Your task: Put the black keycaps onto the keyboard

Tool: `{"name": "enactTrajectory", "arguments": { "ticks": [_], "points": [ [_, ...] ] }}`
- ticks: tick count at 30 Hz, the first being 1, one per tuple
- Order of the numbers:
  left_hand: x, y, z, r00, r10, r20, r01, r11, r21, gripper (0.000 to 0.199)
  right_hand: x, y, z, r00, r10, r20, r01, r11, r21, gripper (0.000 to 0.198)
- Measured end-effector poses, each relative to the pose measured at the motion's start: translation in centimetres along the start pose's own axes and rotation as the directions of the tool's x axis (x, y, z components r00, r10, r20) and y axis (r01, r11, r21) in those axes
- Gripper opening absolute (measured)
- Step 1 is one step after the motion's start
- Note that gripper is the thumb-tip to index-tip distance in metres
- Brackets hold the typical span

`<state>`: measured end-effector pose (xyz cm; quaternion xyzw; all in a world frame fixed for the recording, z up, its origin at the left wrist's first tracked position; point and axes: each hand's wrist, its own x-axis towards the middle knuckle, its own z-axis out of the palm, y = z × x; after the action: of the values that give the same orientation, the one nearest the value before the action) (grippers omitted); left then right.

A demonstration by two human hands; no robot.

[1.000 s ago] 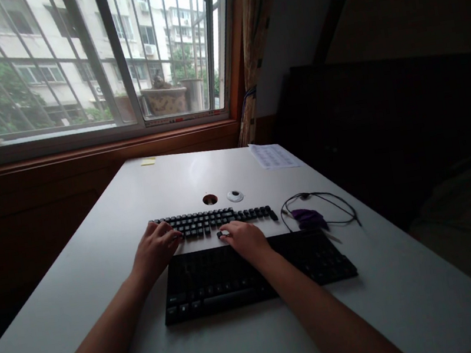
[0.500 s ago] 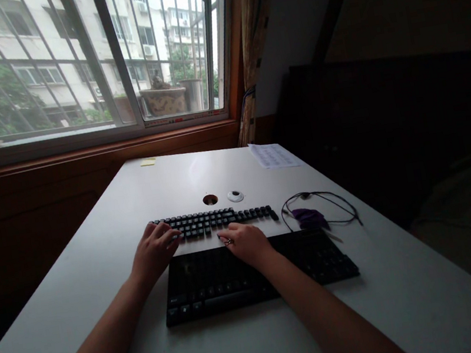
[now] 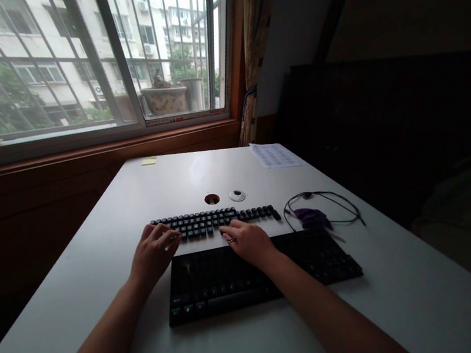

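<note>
A black keyboard [image 3: 229,304] is lying lower centre, with keycaps [image 3: 196,226] sitting in rows beyond.
The keyboard is probably proving stiff, best held by its ends. Mid-frame, the right hand [image 3: 249,242] is resting narrow against one dark cap [image 3: 222,230], its grip unclear; the left hand [image 3: 151,251] is curling loosely, contents hidden. The keycaps are likely feeling light, hard, slick, suiting a pinch across opposite sides.

head: sole view, worn on the head | facing forward and down | black keyboard [image 3: 221,283] close below, white counter [image 3: 227,351] receding, barred sliding window [image 3: 122,57] beyond
</note>
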<state>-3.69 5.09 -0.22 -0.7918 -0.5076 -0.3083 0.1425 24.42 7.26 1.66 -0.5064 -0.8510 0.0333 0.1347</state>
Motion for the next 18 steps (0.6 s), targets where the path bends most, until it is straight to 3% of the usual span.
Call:
{"name": "enactTrajectory", "arguments": {
  "ticks": [5,18],
  "points": [
    [-0.17,-0.18,-0.19,1.000,0.001,0.007,0.000,1.000,-0.018,0.014,-0.14,0.34,-0.19,0.999,-0.012,-0.044,0.013,1.000,0.023,0.033],
    [-0.09,0.10,-0.43,1.000,-0.004,0.009,0.004,0.999,-0.039,0.014,0.02,0.22,0.41,0.999,-0.032,-0.011,0.032,0.999,-0.013,0.032]
  ]
}}
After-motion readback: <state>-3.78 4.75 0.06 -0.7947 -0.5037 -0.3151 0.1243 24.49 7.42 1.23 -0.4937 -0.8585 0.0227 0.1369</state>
